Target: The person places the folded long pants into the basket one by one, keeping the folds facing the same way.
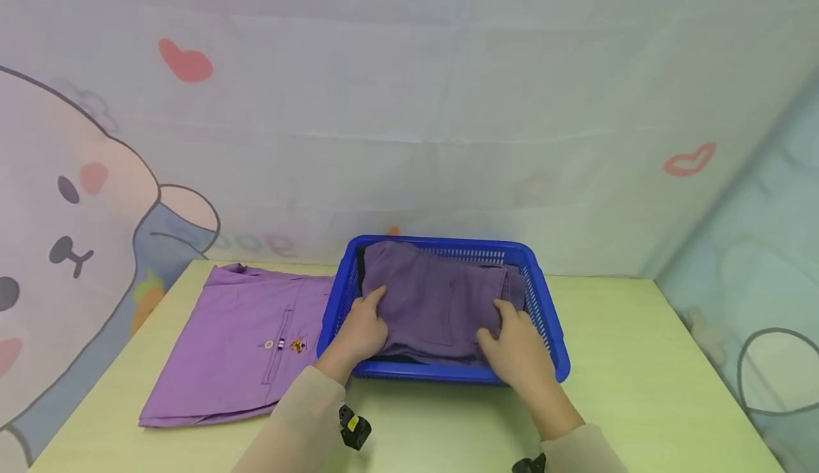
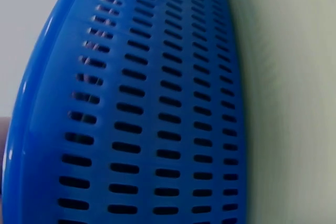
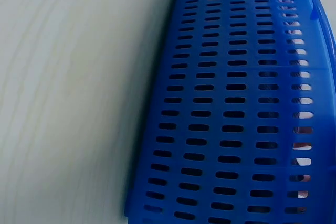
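Observation:
A dark purple folded garment (image 1: 425, 302) lies in a blue plastic basket (image 1: 435, 372) with slotted walls. My left hand (image 1: 361, 331) reaches over the front left of the basket and grips the garment's left side. On the other side, my right hand (image 1: 518, 341) holds the garment's right part, thumb and a finger on top of the cloth. The fingertips under the cloth are hidden. Both wrist views are mostly filled by the basket's slotted outer wall (image 2: 152, 129), and the right one shows the same wall (image 3: 236, 114).
A lighter purple folded garment (image 1: 256, 345), with a button and a small embroidered patch, lies flat on the pale wooden table (image 1: 640, 373), against the basket's left side. Behind stands a printed cloth backdrop (image 1: 448, 103). More dark cloth (image 1: 517, 284) shows at the basket's right.

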Tool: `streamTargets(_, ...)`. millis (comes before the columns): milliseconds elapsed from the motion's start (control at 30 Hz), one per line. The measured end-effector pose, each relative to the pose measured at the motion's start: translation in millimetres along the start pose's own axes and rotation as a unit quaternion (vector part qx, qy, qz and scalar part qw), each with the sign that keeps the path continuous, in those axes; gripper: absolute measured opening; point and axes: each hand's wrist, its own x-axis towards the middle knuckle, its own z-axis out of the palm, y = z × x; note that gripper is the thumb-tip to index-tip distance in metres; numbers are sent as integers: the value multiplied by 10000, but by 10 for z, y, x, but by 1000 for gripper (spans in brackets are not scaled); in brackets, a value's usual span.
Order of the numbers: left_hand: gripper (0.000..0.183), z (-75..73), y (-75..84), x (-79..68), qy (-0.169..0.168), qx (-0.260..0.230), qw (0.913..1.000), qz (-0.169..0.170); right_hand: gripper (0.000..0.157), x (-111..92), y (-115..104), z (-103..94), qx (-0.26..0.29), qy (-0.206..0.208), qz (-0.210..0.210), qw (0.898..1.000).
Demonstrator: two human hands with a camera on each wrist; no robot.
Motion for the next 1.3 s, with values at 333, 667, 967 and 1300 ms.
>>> streamTargets(333, 59, -70, 32, 16, -804, 355, 9958, -254, 60, 9, 1, -29, 168, -457, 254, 9985)
streamTargets(667, 63, -22, -42, -70, -588, -273, 9970, -412, 54, -71, 17, -11, 258, -429, 163, 9986)
streamTargets(967, 62, 47, 4, -13, -282, -589, 9975, -268, 56, -39, 56, -99, 263, -348, 152, 9989)
streamTargets(1300, 64, 42, -109, 7, -75, -700, 9971, -291, 57, 42, 53, 59, 256, -359, 167, 9989)
